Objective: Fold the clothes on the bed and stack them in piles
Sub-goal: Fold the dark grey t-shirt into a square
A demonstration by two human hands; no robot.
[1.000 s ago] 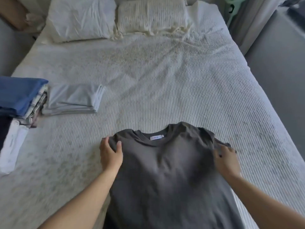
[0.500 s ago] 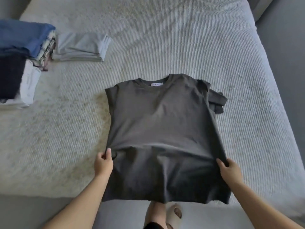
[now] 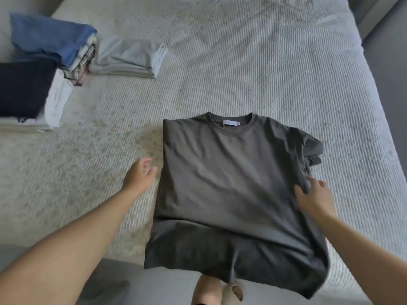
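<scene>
On the ribbed off-white bedspread (image 3: 242, 69), near its front edge, lies the dark grey t-shirt (image 3: 229, 183), front up, collar away from the camera, white neck label showing. Soft matte knit, roughly rectangular outline; its hem hangs over the bed edge. Left sleeve is tucked under, so that side is a straight edge; right sleeve is bunched and sticks out past the shirt's right shoulder.

Left hand (image 3: 138, 175) is just left of the shirt's left edge, fingers relaxed, gripping nothing; blurred, so can't tell if it touches the bedspread. Right hand (image 3: 312, 194) is at the shirt's right edge, fingers and thumb pinching a fold of the fabric.

Far left of the shirt: stack topped with a blue garment (image 3: 50, 38), striped and checked layers under it. Just beside that stack, toward the shirt, a flat pale grey folded piece (image 3: 130, 57). Nearer the camera, a navy folded piece (image 3: 22, 89) sits on white ones (image 3: 58, 100).

Below the shirt hem, a foot in a beige slide sandal (image 3: 233, 291).
</scene>
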